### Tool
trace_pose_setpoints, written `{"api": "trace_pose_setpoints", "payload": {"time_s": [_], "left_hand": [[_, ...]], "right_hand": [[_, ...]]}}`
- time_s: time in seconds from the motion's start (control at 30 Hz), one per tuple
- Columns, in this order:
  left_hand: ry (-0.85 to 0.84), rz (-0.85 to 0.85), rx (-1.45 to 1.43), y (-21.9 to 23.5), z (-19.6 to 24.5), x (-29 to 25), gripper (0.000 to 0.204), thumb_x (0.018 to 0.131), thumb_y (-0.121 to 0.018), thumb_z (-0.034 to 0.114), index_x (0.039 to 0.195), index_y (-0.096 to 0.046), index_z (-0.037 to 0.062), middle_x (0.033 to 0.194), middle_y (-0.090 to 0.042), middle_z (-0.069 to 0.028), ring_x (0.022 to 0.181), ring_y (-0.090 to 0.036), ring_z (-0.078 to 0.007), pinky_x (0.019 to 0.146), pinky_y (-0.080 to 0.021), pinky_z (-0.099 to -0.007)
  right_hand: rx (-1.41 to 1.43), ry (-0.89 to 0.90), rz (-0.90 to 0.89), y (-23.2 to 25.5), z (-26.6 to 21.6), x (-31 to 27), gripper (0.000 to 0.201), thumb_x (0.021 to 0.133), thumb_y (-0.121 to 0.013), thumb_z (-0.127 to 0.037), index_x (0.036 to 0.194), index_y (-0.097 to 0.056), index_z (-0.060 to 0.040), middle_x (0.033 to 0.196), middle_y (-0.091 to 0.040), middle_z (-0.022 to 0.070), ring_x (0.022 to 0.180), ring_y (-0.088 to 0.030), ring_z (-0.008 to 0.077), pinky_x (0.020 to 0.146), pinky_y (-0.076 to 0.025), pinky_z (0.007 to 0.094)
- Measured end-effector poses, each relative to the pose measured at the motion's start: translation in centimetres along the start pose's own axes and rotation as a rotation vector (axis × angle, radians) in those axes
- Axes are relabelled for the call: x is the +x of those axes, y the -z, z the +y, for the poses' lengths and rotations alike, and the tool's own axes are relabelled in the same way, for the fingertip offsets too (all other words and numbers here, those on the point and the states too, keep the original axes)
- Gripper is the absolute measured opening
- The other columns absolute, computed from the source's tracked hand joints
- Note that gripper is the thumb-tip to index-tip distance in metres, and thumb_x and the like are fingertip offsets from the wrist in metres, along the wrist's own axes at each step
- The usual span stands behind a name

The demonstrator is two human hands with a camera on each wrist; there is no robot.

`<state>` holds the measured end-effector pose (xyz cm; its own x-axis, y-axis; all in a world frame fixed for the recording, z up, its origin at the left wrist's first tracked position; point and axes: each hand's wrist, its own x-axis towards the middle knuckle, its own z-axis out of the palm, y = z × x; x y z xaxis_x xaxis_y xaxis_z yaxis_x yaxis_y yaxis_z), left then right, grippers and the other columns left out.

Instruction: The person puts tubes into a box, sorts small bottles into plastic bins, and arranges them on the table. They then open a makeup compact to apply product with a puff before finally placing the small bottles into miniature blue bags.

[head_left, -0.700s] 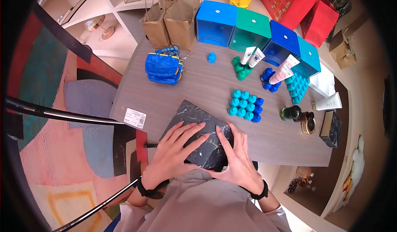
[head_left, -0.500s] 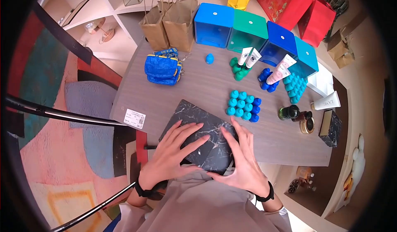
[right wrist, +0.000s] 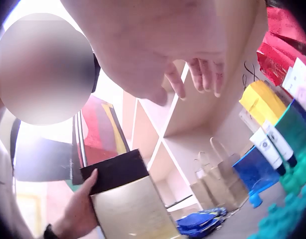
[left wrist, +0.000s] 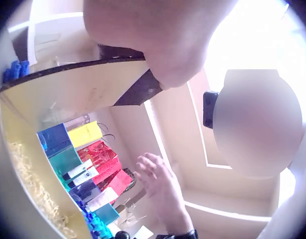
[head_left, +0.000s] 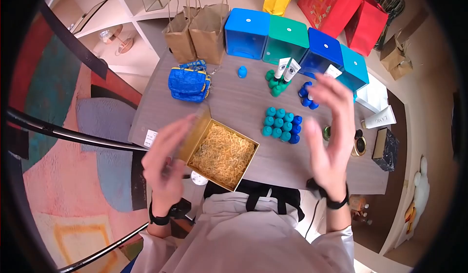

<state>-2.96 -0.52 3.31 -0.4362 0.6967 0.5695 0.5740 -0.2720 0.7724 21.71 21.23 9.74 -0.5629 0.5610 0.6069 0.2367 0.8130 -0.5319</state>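
Note:
A gift box point(head_left: 248, 163) stands at the table's front edge with its lid raised to the left, showing a gold inside and tan shredded paper point(head_left: 222, 153). My left hand point(head_left: 165, 163) is at the raised lid point(head_left: 195, 136), blurred in the head view. In the right wrist view the left thumb lies over the lid's black marbled flap point(right wrist: 118, 172), the other fingers hidden behind it. Raised over the table to the right of the box, my right hand point(head_left: 336, 141) holds nothing, its fingers loosely bent and apart from the thumb.
Teal and dark blue bottles point(head_left: 279, 123) stand grouped right of the box. Behind are a blue pouch point(head_left: 189, 84), white tubes point(head_left: 287, 71), paper bags point(head_left: 207, 37) and coloured bins point(head_left: 246, 32). A black marbled box point(head_left: 385, 149) and a large white tube point(head_left: 380, 118) lie far right.
Both hands were on the closed marbled lid. Now the lid is swung up to the left with my left hand at it, and my right hand has lifted away to the right.

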Motion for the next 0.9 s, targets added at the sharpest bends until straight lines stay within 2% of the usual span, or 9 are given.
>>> {"api": "trace_pose_setpoints", "payload": {"time_s": [0.07, 0.13, 0.23, 0.4, 0.47, 0.63, 0.77, 0.87, 0.9], "left_hand": [[0.085, 0.209, -0.038, 0.2, -1.4, -0.8, 0.046, 0.115, -0.055, 0.027, 0.141, -0.066, -0.0095, 0.14, -0.072, -0.0257, 0.131, -0.068, -0.0353, 0.113, -0.05, -0.0462], [0.201, 0.387, -0.129, -0.1, -2.4, -1.3, 0.041, 0.12, -0.052, 0.032, 0.133, -0.066, -0.004, 0.131, -0.072, -0.0102, 0.114, -0.068, -0.0145, 0.096, -0.053, -0.0314], [0.378, 0.407, -0.153, 0.8, -2.1, -2.1, 0.042, 0.12, -0.051, 0.038, 0.122, -0.068, -0.0006, 0.114, -0.071, -0.0054, 0.1, -0.065, -0.0093, 0.086, -0.051, -0.0275], [0.448, 0.559, -0.154, -0.2, -3.5, -2.6, 0.046, 0.12, -0.049, 0.045, 0.111, -0.066, 0.003, 0.101, -0.067, -0.0017, 0.091, -0.061, -0.0075, 0.08, -0.048, -0.0266], [0.453, 0.608, -0.192, -0.1, -3.9, -3.0, 0.048, 0.12, -0.048, 0.047, 0.107, -0.065, 0.0043, 0.099, -0.066, -0.0008, 0.09, -0.061, -0.0076, 0.079, -0.047, -0.0263], [0.33, 0.537, -0.334, -0.1, -4.0, -3.4, 0.038, 0.121, -0.05, 0.034, 0.112, -0.069, 0.0022, 0.103, -0.073, 0.0006, 0.091, -0.06, -0.0039, 0.077, -0.044, -0.0255], [0.383, 0.604, -0.324, -0.8, -3.2, -3.1, 0.04, 0.122, -0.049, 0.033, 0.107, -0.069, 0.0013, 0.101, -0.072, 0.0014, 0.09, -0.059, -0.0033, 0.076, -0.044, -0.0255], [0.395, 0.612, -0.075, -0.2, -4.1, -4.2, 0.042, 0.122, -0.049, 0.033, 0.103, -0.068, 0.0008, 0.095, -0.071, 0.0018, 0.086, -0.057, -0.0036, 0.074, -0.043, -0.0258], [0.4, 0.52, -0.168, 0.2, -3.9, -4.5, 0.044, 0.121, -0.048, 0.04, 0.111, -0.067, 0.0012, 0.105, -0.069, -0.002, 0.096, -0.058, -0.0079, 0.085, -0.045, -0.0291]], "right_hand": [[-0.169, 0.027, -0.038, -0.6, 1.7, 2.2, 0.046, 0.095, -0.076, -0.003, 0.139, -0.065, -0.0029, 0.139, -0.06, 0.0224, 0.127, -0.061, 0.0423, 0.106, -0.052, 0.0459], [-0.317, 0.079, -0.104, -1.6, 3.5, 3.9, 0.051, 0.094, -0.077, -0.002, 0.143, -0.062, -0.0031, 0.137, -0.06, 0.0239, 0.125, -0.061, 0.0453, 0.106, -0.052, 0.0499], [-0.422, 0.129, -0.193, -3.7, 6.3, 5.5, 0.053, 0.093, -0.078, -0.003, 0.144, -0.062, -0.0034, 0.136, -0.061, 0.0238, 0.125, -0.062, 0.0451, 0.103, -0.055, 0.0525], [-0.473, 0.136, -0.363, -5.2, 9.2, 7.1, 0.049, 0.093, -0.079, -0.004, 0.14, -0.065, -0.0058, 0.132, -0.065, 0.018, 0.125, -0.065, 0.0396, 0.091, -0.063, 0.0502], [-0.473, -0.008, -0.512, -5.1, 9.2, 7.9, 0.046, 0.093, -0.079, -0.003, 0.137, -0.066, -0.008, 0.129, -0.067, 0.0149, 0.12, -0.068, 0.0385, 0.088, -0.063, 0.0502], [-0.358, -0.015, -0.511, -5.2, 10.0, 8.3, 0.036, 0.091, -0.079, -0.001, 0.125, -0.069, -0.0049, 0.117, -0.072, 0.0153, 0.105, -0.073, 0.0414, 0.084, -0.062, 0.0499], [-0.282, -0.038, -0.505, -5.3, 10.9, 8.6, 0.025, 0.089, -0.078, 0.003, 0.112, -0.071, -0.0001, 0.107, -0.075, 0.0168, 0.102, -0.074, 0.0416, 0.083, -0.06, 0.0494], [-0.228, -0.025, -0.473, -5.2, 11.1, 8.8, 0.019, 0.087, -0.077, 0.006, 0.106, -0.073, 0.0025, 0.103, -0.076, 0.0191, 0.1, -0.075, 0.0414, 0.083, -0.06, 0.0481], [-0.206, -0.019, -0.457, -5.1, 11.1, 8.8, 0.018, 0.086, -0.077, 0.007, 0.104, -0.074, 0.0034, 0.102, -0.077, 0.0204, 0.098, -0.075, 0.0415, 0.084, -0.06, 0.0472]]}}
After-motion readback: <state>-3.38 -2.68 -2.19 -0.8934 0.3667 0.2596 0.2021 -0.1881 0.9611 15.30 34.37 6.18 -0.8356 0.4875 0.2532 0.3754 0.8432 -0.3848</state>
